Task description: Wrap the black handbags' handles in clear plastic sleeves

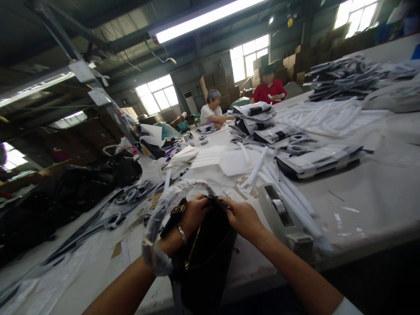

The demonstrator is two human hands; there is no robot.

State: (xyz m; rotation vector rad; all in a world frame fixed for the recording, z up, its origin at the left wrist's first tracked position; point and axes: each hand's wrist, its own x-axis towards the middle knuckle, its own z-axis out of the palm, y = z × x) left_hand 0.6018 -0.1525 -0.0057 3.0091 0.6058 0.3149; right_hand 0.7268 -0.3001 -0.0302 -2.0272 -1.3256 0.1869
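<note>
A black handbag [210, 253] with a gold-coloured zip stands at the table's front edge, below and between my hands. Clear plastic film wraps its arched handle [155, 223], which loops over my left wrist. My left hand [194, 214], a silver bracelet on its wrist, is closed on the bag's upper far edge, fingertips partly hidden. Close beside it, my right hand [241, 216] pinches the same dark edge between thumb and fingers. A buckle or clasp [178, 210] in gold colour shows just left of my left hand.
Right of my right hand stands a grey tape dispenser [278, 210], with white foam tubes [295, 192] behind it. Wrapped flat bundles [318, 159] lie farther back. Black bags [65, 197] pile up at left. Two people [213, 109] sit across the table; a metal post [98, 96] rises at left.
</note>
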